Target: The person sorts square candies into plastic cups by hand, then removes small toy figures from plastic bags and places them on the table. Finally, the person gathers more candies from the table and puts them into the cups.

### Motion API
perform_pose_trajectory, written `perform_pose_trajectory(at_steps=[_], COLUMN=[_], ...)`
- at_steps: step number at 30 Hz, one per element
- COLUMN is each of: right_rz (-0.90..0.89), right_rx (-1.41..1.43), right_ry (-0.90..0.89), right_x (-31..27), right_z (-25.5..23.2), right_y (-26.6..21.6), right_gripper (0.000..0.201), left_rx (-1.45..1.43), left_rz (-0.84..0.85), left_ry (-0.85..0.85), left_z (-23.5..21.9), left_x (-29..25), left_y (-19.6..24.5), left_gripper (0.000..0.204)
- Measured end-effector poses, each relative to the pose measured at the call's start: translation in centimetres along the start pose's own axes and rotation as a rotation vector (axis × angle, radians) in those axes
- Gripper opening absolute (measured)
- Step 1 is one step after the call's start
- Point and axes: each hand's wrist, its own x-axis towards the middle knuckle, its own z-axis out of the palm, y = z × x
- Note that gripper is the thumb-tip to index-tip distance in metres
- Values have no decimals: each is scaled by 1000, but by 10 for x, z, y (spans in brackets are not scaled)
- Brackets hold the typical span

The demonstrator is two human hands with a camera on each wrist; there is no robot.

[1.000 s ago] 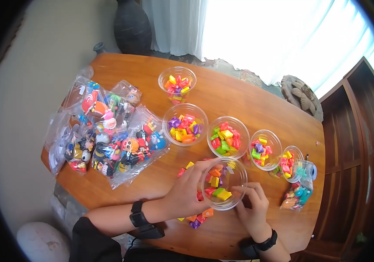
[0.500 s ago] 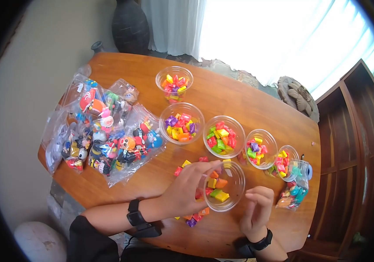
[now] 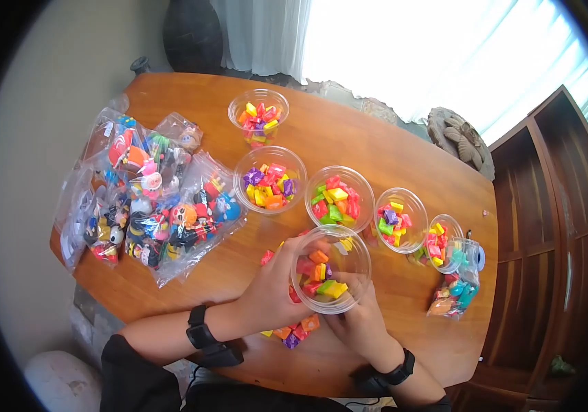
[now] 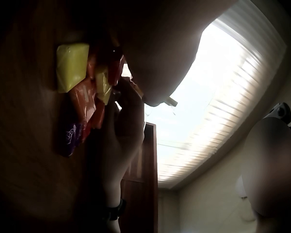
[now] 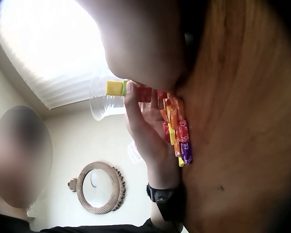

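My left hand (image 3: 270,292) grips the left side of a clear plastic cup (image 3: 365,257), which is tilted with its mouth towards the head camera and holds wrapped candies (image 3: 332,288). In the right wrist view the left hand (image 5: 153,133) has its thumb against the cup (image 5: 101,104). At the cup's lower right is my right hand (image 3: 363,326), its fingers partly hidden behind the cup; whether they hold anything is unclear. The left wrist view shows the right hand (image 4: 126,128) with bent fingers close to wrapped candies (image 4: 85,99). Loose candies (image 3: 290,336) lie below the cup.
Several clear cups of candies, among them one at the back (image 3: 259,95) and one in the middle (image 3: 338,172), curve across the wooden table (image 3: 376,357). Bags of small figures (image 3: 146,199) lie at left, and another bag (image 3: 453,295) at right. Wooden shelves (image 3: 527,206) stand beyond.
My right hand left the cup's side between the earlier two frames and is now back against or behind it. The left hand keeps its grip. The head view has shifted slightly.
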Motion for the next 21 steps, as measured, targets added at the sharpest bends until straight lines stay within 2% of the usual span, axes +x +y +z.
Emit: perform_pose_trajectory(at_steps=[2, 6, 9, 15, 17, 18, 21], right_rz=[-7, -41, -60, 46, 183, 180, 208], right_rx=[-71, -125, -13, -55, 25, 26, 123], right_ry=[47, 7, 15, 75, 169, 166, 540], right_x=[10, 9, 6, 2, -1, -3, -15], right_z=[-3, 4, 4, -3, -9, -9, -8], right_y=[-12, -8, -2, -5, -10, -9, -6], right_gripper=[49, 47, 47, 48, 44, 44, 37], left_rx=[-45, -111, -99, -141, -129, -117, -96], left_rz=[-5, -41, -24, -50, -27, -5, -70], left_ry=[27, 58, 21, 56, 67, 77, 24], left_z=[3, 4, 3, 3, 4, 4, -2], left_x=[-1, 0, 0, 2, 2, 2, 3], left_y=[-7, -5, -8, -5, -4, -4, 10], left_gripper=[99, 101, 102, 102, 100, 99, 90])
